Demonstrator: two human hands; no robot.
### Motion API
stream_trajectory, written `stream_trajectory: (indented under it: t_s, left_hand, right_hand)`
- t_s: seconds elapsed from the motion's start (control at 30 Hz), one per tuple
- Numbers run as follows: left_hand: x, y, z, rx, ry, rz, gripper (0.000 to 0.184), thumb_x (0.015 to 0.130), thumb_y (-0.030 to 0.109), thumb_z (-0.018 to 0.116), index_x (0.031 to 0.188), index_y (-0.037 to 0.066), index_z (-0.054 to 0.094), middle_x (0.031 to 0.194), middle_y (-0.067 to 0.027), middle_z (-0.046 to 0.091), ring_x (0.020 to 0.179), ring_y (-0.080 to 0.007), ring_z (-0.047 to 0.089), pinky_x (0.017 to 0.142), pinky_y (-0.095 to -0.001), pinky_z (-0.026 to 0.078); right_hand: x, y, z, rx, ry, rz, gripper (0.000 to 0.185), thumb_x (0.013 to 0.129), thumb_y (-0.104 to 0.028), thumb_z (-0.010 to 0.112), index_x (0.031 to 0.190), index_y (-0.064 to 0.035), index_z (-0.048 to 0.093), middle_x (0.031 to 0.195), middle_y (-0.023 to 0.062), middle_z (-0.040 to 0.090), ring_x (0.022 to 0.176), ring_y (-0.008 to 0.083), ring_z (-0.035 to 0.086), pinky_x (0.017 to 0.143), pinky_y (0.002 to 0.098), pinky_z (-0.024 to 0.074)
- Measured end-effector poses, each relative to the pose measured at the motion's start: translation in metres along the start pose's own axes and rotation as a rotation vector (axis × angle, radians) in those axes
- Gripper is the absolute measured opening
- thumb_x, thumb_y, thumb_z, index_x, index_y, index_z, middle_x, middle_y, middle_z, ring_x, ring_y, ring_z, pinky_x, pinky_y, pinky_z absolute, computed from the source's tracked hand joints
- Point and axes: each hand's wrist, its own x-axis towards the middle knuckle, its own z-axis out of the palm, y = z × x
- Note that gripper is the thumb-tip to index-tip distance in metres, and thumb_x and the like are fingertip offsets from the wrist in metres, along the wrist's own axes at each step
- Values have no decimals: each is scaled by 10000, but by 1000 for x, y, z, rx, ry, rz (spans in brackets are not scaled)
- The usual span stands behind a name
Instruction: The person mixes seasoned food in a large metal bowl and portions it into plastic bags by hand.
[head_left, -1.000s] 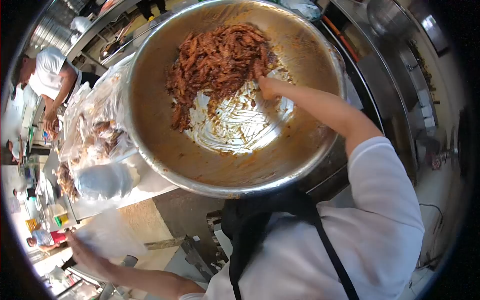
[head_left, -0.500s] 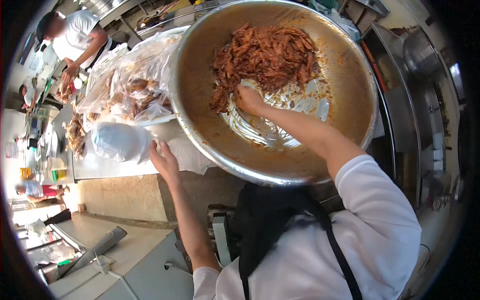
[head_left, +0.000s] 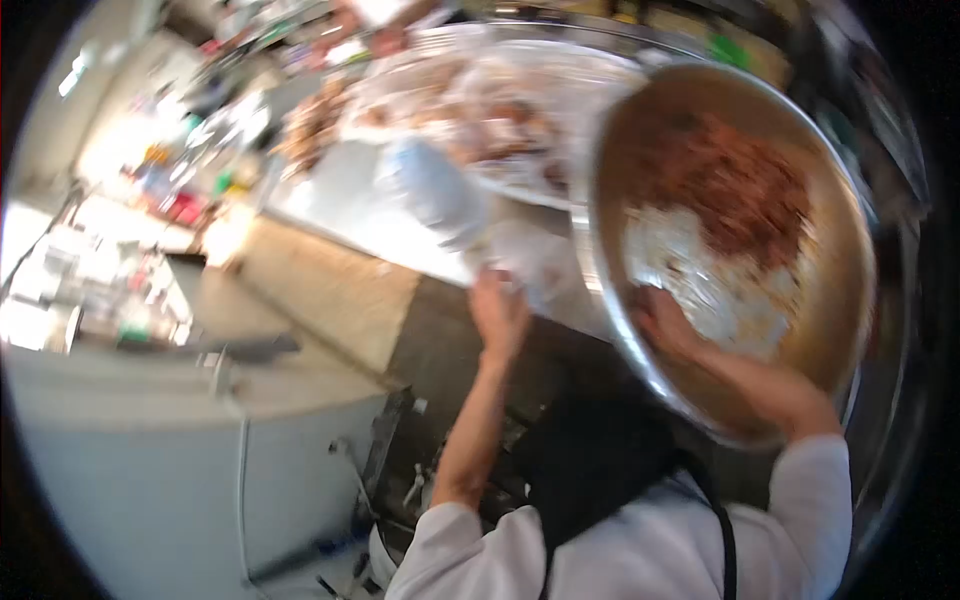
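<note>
Reddish food (head_left: 740,195) heaped in metal bowl (head_left: 835,275); right hand (head_left: 668,322) inside it.

Bowl (head_left: 843,320) on R; food (head_left: 730,190) in its far half, R hand (head_left: 668,320) in its near L part. Counter (head_left: 340,212) to L of bowl, w/ bag (head_left: 430,188) on it. L hand (head_left: 500,312) at counter's front edge, just before bag, touch unclear. Tray (head_left: 522,193) behind bag; heap (head_left: 310,128) on counter, L of tray
</note>
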Motion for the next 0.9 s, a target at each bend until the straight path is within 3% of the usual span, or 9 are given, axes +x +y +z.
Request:
stream_trajectory:
  t_s: [0.03,0.07,0.1,0.13,0.2,0.3,0.47,0.57,0.9]
  left_hand:
    - [6,4,-3,-31,30,-121,246,756,105,679,949,8,561,966,-169,558,919,-368,534,797,-446,422]
    - [17,9,-9,-90,59,-228,178,773,105,662,892,1,578,935,-175,568,872,-363,550,755,-402,448]
    - [19,16,-25,-42,5,-303,159,786,99,643,884,-8,580,913,-180,568,842,-362,553,740,-403,451]
    - [29,24,-35,-12,-48,-363,142,799,93,625,877,-18,582,891,-185,568,813,-360,557,726,-404,454]
    - [32,25,-44,22,-154,-445,152,841,110,589,922,-19,607,782,-197,586,725,-357,581,686,-429,458]
    - [28,21,-34,-147,123,-418,180,868,146,581,956,-5,626,714,-212,596,671,-365,597,636,-443,453]
    - [34,36,-48,-144,18,-418,232,932,196,516,1034,23,632,701,-233,604,669,-407,605,592,-478,442]
    - [36,38,-48,-145,-8,-432,269,959,222,473,1044,19,628,719,-231,608,684,-412,607,593,-474,444]
    - [37,35,-56,-138,24,-435,316,969,239,448,936,-25,620,728,-253,589,688,-430,581,614,-466,432]
  right_hand:
    - [-18,6,12,161,164,-76,388,836,-189,552,1172,4,534,1030,240,554,1021,375,522,898,437,409]
    - [-29,20,17,196,156,-7,364,844,-206,557,1138,9,546,998,224,556,951,358,549,854,421,427]
    - [-40,26,5,219,-48,144,361,858,-248,569,1107,13,548,981,217,561,920,336,562,817,420,437]
    - [-48,31,2,152,-81,199,361,858,-285,592,1052,18,554,911,207,577,877,336,566,778,418,445]
    - [-51,43,15,121,4,157,366,864,-302,594,1038,18,558,883,207,593,861,350,573,767,420,448]
    - [-54,30,13,45,8,282,449,870,-371,597,1089,21,568,915,230,632,866,378,594,775,418,457]
    - [-51,26,9,-45,-29,387,527,858,-431,610,1141,12,581,998,231,648,929,361,619,827,386,465]
    - [-39,-2,0,90,-58,389,525,851,-452,617,1110,5,603,1015,214,653,953,341,623,839,384,466]
    - [-44,33,13,207,-44,461,361,811,-291,608,1006,13,612,948,234,648,915,342,622,810,404,463]
